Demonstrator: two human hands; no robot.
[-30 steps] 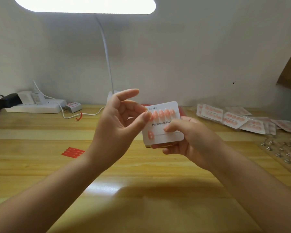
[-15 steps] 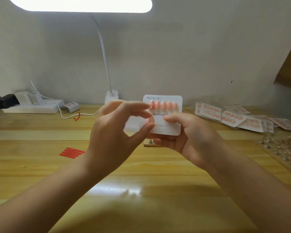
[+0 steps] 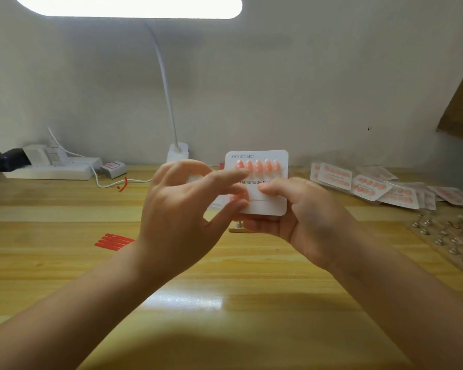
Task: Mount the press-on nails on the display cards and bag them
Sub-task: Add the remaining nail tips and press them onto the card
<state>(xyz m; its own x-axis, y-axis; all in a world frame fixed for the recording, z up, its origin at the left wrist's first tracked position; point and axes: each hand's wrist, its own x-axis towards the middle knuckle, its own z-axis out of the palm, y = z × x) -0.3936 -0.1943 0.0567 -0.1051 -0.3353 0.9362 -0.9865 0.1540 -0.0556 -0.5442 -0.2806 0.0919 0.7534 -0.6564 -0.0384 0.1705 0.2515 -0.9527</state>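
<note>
I hold a white display card upright above the wooden table. My right hand grips it, thumb on the front and fingers behind. A row of several pink press-on nails sits across the card's top, and one more pink nail shows at its lower left. My left hand is at the card's left side: the index finger reaches across to the left end of the top row, and the thumb touches the lower-left edge beside the single nail.
Several bagged nail cards lie in a heap at the right rear. A clear board with metal studs is at the right edge. Red strips lie left of my hands. A lamp base and power strip stand along the wall.
The card has risen and tipped more upright. My left thumb left the top row and dropped to the card's lower-left corner, while the index finger came over the top row.
</note>
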